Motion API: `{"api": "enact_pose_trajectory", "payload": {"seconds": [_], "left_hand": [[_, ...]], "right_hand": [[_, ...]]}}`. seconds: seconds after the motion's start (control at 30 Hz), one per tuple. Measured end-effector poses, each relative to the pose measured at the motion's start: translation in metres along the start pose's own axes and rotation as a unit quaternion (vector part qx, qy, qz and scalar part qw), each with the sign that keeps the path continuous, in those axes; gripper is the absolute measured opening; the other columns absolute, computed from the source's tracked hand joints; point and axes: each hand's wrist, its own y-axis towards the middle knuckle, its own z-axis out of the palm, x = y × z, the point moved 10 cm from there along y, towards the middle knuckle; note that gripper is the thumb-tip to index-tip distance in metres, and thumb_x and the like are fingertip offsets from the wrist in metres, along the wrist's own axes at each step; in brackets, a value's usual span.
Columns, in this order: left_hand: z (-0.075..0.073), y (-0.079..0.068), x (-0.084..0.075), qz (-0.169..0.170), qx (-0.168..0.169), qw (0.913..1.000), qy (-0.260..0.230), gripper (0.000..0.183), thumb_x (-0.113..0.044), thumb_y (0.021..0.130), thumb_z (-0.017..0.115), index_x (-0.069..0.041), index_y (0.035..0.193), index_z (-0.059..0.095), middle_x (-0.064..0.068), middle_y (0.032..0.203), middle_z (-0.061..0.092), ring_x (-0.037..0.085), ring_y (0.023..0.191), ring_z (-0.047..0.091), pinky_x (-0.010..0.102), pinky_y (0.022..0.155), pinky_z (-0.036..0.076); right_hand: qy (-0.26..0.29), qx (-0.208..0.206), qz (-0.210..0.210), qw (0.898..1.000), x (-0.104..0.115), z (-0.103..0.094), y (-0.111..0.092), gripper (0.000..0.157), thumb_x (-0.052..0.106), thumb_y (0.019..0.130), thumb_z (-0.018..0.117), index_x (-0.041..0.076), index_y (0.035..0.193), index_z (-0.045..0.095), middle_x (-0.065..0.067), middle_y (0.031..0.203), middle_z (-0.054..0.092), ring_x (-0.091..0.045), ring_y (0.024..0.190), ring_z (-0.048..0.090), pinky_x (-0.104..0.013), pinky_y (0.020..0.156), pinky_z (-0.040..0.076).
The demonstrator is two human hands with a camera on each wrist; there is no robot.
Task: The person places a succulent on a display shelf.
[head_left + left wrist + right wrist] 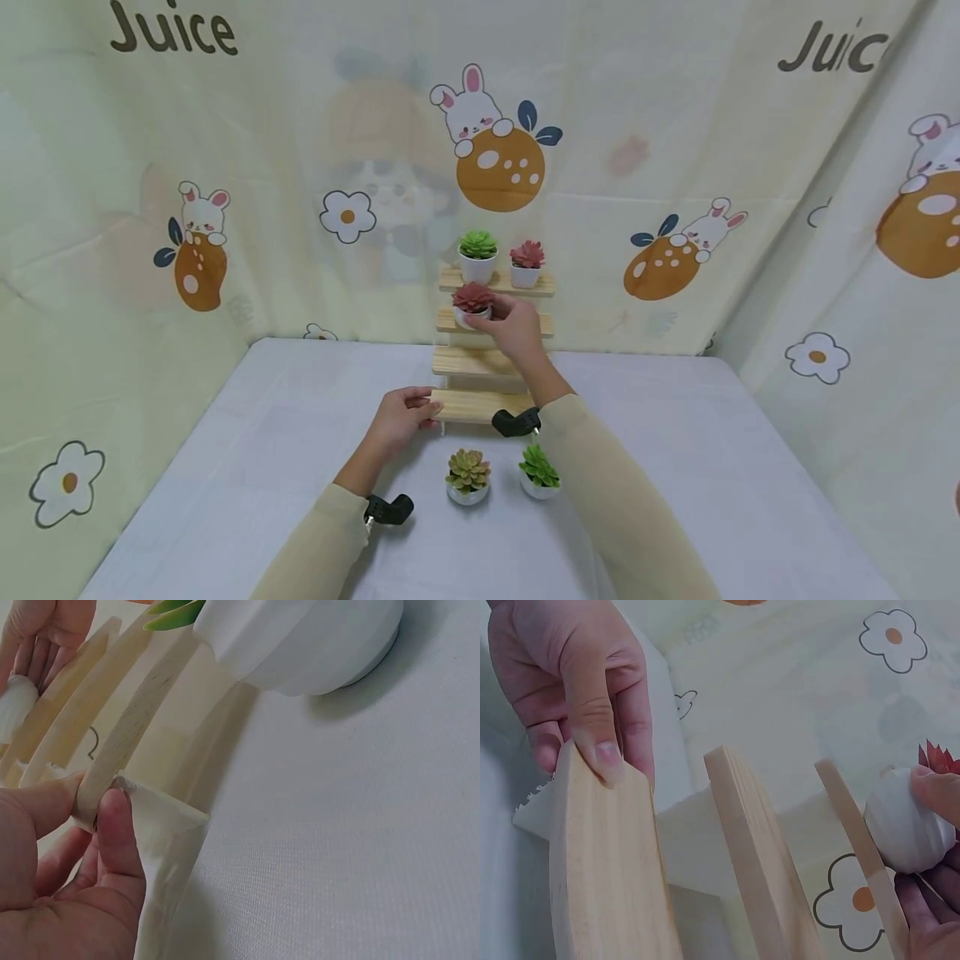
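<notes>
Dark-red succulent (473, 297), pinched by the right hand (517, 329), is at the second-highest shelf (446, 320)'s left end; the left hand (400, 419) grips the lowest shelf (474, 406). Placing seems underway; next, probably settle and release.

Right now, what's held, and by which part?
Right hand: the lower red succulent, by its pot. Left hand: the bottom shelf board, by its left end.

The hands (585, 682) grip a wooden shelf (611, 862) and a white pot (906, 825).
</notes>
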Motion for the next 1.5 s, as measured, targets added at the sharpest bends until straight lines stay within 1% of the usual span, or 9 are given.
{"api": "enact_pose_trajectory", "payload": {"seconds": [0.33,0.5,0.63,0.83,0.97,1.03,1.13,1.3,1.5], "left_hand": [[-0.001,-0.002,0.000,0.004,-0.001,1.0000,-0.006,0.040,-0.003,0.096,0.070,0.007,0.133,0.061,0.019,0.108,0.069,0.013,0.075,0.069,0.028,0.073,0.065],[0.000,-0.003,0.001,0.009,0.004,0.9999,-0.008,0.040,-0.003,0.096,0.070,0.009,0.133,0.060,0.019,0.108,0.070,0.013,0.076,0.069,0.027,0.071,0.064],[0.000,-0.003,0.001,0.012,0.003,0.9999,-0.011,0.040,-0.003,0.096,0.070,0.010,0.133,0.060,0.019,0.107,0.070,0.013,0.075,0.068,0.027,0.070,0.064],[-0.001,-0.003,0.003,0.010,0.001,0.9998,-0.016,0.040,-0.002,0.095,0.070,0.009,0.133,0.061,0.019,0.106,0.069,0.013,0.075,0.068,0.026,0.070,0.064],[-0.002,-0.004,0.002,0.013,0.001,0.9998,-0.014,0.040,-0.002,0.096,0.070,0.009,0.133,0.060,0.018,0.105,0.069,0.012,0.075,0.068,0.026,0.071,0.064],[-0.001,-0.004,0.001,0.014,0.003,0.9998,-0.013,0.040,-0.002,0.096,0.070,0.009,0.133,0.060,0.018,0.106,0.068,0.012,0.075,0.068,0.026,0.071,0.064],[-0.002,-0.003,0.001,0.012,0.003,0.9998,-0.016,0.040,-0.001,0.095,0.070,0.009,0.133,0.060,0.017,0.105,0.068,0.012,0.074,0.068,0.026,0.071,0.064],[-0.002,0.000,0.001,0.013,0.001,0.9997,-0.022,0.040,-0.001,0.095,0.070,0.008,0.133,0.061,0.017,0.105,0.069,0.013,0.074,0.069,0.027,0.071,0.064],[0.000,0.003,0.001,0.017,0.006,0.9997,-0.014,0.041,-0.002,0.096,0.070,0.008,0.134,0.060,0.020,0.109,0.070,0.012,0.075,0.069,0.028,0.073,0.065]], "right_hand": [[0.004,0.019,-0.003,1.000,-0.001,0.003,-0.005,0.059,0.029,0.084,0.087,0.008,0.136,0.066,-0.012,0.133,0.069,-0.025,0.121,0.068,-0.040,0.102,0.058],[0.034,0.012,0.004,0.999,-0.010,-0.010,-0.013,0.059,0.028,0.086,0.085,0.008,0.137,0.065,-0.014,0.138,0.066,-0.029,0.126,0.065,-0.042,0.105,0.056],[0.058,0.003,-0.009,0.998,-0.012,-0.025,-0.023,0.056,0.026,0.086,0.085,0.004,0.134,0.065,-0.018,0.137,0.065,-0.032,0.127,0.063,-0.041,0.106,0.056],[0.048,0.006,-0.015,0.999,-0.020,-0.045,-0.043,0.051,0.029,0.089,0.082,0.005,0.132,0.067,-0.017,0.134,0.067,-0.029,0.125,0.064,-0.037,0.104,0.057],[0.033,0.012,-0.010,0.999,-0.030,-0.055,-0.058,0.049,0.033,0.090,0.081,0.008,0.130,0.068,-0.012,0.133,0.068,-0.027,0.125,0.064,-0.028,0.100,0.058],[0.038,0.016,-0.006,0.999,-0.037,-0.058,-0.066,0.049,0.032,0.090,0.081,0.008,0.130,0.068,-0.013,0.134,0.068,-0.029,0.127,0.063,-0.023,0.098,0.058],[0.041,0.023,-0.003,0.999,-0.044,-0.061,-0.077,0.052,0.032,0.089,0.082,0.005,0.131,0.067,-0.015,0.135,0.067,-0.031,0.128,0.062,-0.017,0.094,0.058],[0.039,0.031,0.005,0.999,-0.055,-0.066,-0.098,0.054,0.032,0.089,0.082,0.003,0.131,0.067,-0.017,0.135,0.067,-0.032,0.127,0.063,-0.013,0.090,0.057],[0.033,0.045,0.022,0.998,-0.075,-0.069,-0.128,0.051,0.031,0.089,0.082,0.004,0.129,0.068,-0.017,0.135,0.066,-0.030,0.128,0.063,-0.011,0.094,0.054]]}}
